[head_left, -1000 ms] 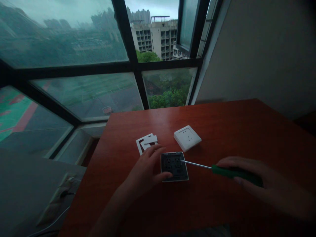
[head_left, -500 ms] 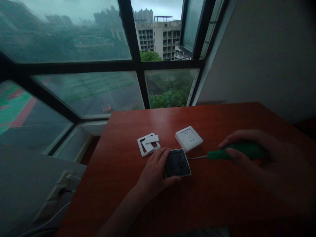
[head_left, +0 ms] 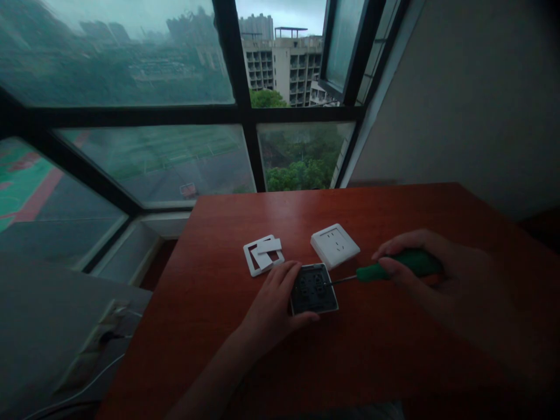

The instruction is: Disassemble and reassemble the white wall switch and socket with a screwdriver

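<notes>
A square housing (head_left: 312,291) with a white rim lies on the reddish-brown table (head_left: 394,227), its dark, hollow side facing up. On the housing's left side, the left hand (head_left: 273,318) grips it, fingers over the far left corner and thumb along the near edge. To the right of the housing, the right hand (head_left: 457,286) has its fingers wrapped around the green handle of a screwdriver (head_left: 375,272), whose thin shaft reaches over the housing's right rim into the dark interior; whether the tip sits in a screw is too small to tell. Just beyond the housing and to its right is a white socket (head_left: 336,245), slotted face up. Beyond the housing and to its left lies a white frame (head_left: 248,256) with two white strips (head_left: 269,246) across it. Farther beyond the housing stands a dark-framed window (head_left: 247,116).
</notes>
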The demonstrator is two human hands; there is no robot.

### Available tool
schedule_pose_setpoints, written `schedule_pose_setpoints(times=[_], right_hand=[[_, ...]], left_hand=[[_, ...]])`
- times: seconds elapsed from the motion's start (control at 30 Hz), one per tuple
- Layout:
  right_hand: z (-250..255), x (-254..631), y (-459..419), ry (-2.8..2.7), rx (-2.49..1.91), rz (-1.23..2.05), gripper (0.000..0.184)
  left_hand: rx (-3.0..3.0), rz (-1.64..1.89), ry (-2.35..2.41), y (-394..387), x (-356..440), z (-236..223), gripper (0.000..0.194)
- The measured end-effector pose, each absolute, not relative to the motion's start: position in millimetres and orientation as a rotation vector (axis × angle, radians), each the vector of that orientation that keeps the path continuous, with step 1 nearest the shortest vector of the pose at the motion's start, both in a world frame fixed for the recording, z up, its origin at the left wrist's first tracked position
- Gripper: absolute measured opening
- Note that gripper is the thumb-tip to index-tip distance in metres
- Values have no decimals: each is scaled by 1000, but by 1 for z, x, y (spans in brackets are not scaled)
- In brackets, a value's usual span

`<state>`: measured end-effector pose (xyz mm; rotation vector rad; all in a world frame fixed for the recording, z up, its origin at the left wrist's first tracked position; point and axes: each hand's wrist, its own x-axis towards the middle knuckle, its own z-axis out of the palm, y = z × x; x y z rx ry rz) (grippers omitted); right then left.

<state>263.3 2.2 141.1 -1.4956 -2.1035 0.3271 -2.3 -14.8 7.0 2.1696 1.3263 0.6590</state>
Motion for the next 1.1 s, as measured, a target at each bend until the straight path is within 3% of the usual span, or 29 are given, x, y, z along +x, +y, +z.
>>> schedule_pose_setpoints(times=[0.33, 0.57, 0.77, 0.97, 1.1], right_hand=[[145, 255, 5, -2219, -1461, 97, 23], [160, 231, 7, -2314, -1653, -387, 48], [166, 224, 15, -2466, -1392, -128, 17], [166, 238, 23, -2567, -1194, 121, 39], [173, 231, 26, -2522, -1491, -189, 30]], left_hand=[[2151, 664, 1335, -15, -1, 8, 91], [2155, 686, 1334, -14, -1, 8, 87], [2164, 697, 1329, -13, -1, 8, 86], [2185, 694, 1329, -13, -2, 6, 87], [2189, 678, 1346, -12, -3, 8, 88]])
